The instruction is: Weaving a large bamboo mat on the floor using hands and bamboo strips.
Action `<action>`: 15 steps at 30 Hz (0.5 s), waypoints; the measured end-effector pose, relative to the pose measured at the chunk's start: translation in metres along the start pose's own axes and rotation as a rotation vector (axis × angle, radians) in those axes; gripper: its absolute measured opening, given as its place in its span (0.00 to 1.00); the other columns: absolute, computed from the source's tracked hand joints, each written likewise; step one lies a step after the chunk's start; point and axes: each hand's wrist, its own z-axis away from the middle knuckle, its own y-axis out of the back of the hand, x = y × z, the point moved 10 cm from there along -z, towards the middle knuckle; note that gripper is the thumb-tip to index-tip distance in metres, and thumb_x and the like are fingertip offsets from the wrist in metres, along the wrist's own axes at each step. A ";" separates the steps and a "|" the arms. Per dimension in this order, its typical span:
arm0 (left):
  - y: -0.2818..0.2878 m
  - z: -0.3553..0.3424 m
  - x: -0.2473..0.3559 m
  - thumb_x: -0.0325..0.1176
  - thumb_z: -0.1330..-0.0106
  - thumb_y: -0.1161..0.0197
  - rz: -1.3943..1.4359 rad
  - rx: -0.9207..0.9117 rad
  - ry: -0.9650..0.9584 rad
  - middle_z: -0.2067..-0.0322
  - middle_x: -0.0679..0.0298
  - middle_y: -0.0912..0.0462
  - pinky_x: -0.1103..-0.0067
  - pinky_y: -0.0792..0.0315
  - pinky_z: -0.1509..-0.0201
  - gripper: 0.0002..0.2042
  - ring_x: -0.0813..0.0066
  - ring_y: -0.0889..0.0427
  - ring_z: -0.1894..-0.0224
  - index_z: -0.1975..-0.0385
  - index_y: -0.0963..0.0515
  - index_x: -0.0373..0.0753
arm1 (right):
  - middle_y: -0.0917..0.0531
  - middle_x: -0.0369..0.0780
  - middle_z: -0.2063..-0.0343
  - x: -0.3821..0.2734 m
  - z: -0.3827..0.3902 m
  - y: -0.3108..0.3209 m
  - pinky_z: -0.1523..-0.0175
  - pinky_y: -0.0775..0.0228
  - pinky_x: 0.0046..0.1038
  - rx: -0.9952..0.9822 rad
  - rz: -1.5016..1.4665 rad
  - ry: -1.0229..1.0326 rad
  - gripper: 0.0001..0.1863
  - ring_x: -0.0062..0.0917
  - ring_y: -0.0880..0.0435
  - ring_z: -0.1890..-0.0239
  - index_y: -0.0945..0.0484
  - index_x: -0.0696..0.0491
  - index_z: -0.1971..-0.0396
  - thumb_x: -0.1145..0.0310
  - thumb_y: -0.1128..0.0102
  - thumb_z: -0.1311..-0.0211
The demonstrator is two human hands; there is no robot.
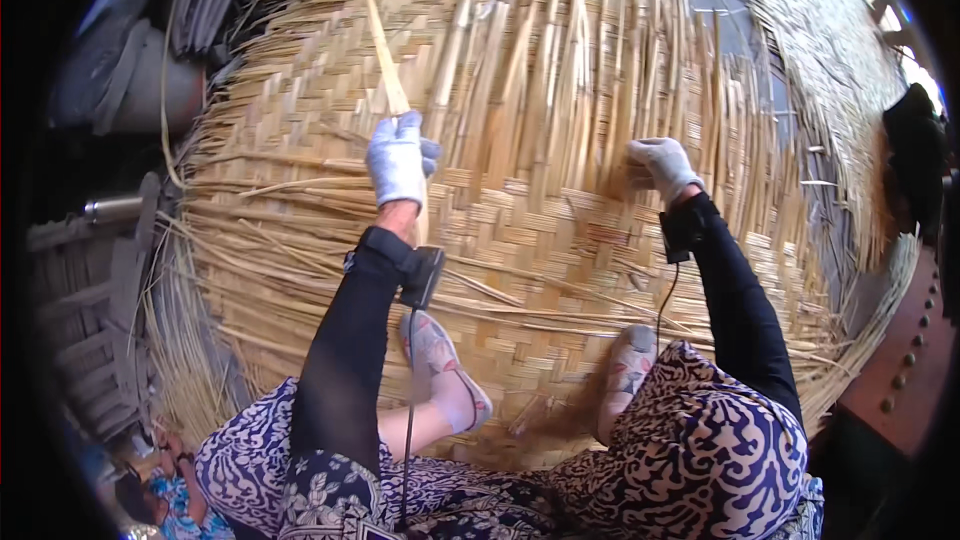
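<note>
My left hand, in a pale work glove, is closed around a long, flat, pale reed strip. The strip runs from the fingers up past the far edge of the view, and part of it shows below the wrist. Under both hands spreads a large woven reed mat in a straw-coloured basket pattern. My right hand, gloved too, is held low over the mat with its fingers curled down beside the upright loose strips. Whatever those fingers hold, if anything, is hidden.
Loose strips lie across the mat's left side. My shoes rest on the weave. Another woven mat is at the far right, a wooden slatted piece at the left. A person's hand shows at the lower left.
</note>
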 end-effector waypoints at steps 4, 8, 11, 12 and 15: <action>-0.010 -0.019 -0.015 0.35 0.41 0.46 -0.056 -0.059 0.068 0.89 0.66 0.27 0.87 0.42 0.91 0.08 0.86 0.35 0.92 0.73 0.27 0.38 | 0.22 0.39 0.73 -0.007 0.006 0.004 0.71 0.28 0.25 -0.015 -0.078 0.088 0.17 0.23 0.22 0.74 0.26 0.60 0.64 0.63 0.41 0.52; 0.018 -0.043 -0.001 0.38 0.42 0.47 -0.126 -0.005 -0.117 0.86 0.61 0.24 0.79 0.34 0.85 0.10 0.77 0.27 0.87 0.74 0.25 0.38 | 0.24 0.38 0.69 -0.045 0.034 -0.021 0.65 0.30 0.24 -0.111 -0.030 0.200 0.21 0.21 0.24 0.71 0.28 0.59 0.64 0.59 0.39 0.52; -0.006 -0.062 -0.027 0.45 0.46 0.50 -0.788 0.079 -0.145 0.75 0.49 0.24 0.61 0.33 0.66 0.16 0.49 0.25 0.70 0.72 0.26 0.37 | 0.24 0.36 0.72 -0.019 0.018 -0.013 0.66 0.33 0.21 -0.132 -0.130 0.183 0.21 0.18 0.25 0.72 0.29 0.60 0.66 0.59 0.38 0.54; 0.001 -0.066 -0.044 0.45 0.45 0.50 -0.672 0.066 -0.181 0.76 0.49 0.23 0.63 0.32 0.67 0.16 0.51 0.24 0.71 0.72 0.26 0.37 | 0.24 0.36 0.73 -0.020 0.023 -0.020 0.66 0.32 0.21 -0.106 -0.094 0.174 0.21 0.18 0.25 0.71 0.30 0.60 0.64 0.61 0.38 0.52; -0.015 -0.061 -0.026 0.45 0.44 0.50 -0.752 0.058 -0.235 0.77 0.51 0.23 0.64 0.32 0.68 0.16 0.54 0.23 0.71 0.72 0.26 0.37 | 0.25 0.37 0.74 -0.052 0.051 -0.019 0.64 0.29 0.24 -0.190 -0.127 0.186 0.20 0.20 0.23 0.70 0.30 0.59 0.63 0.60 0.40 0.51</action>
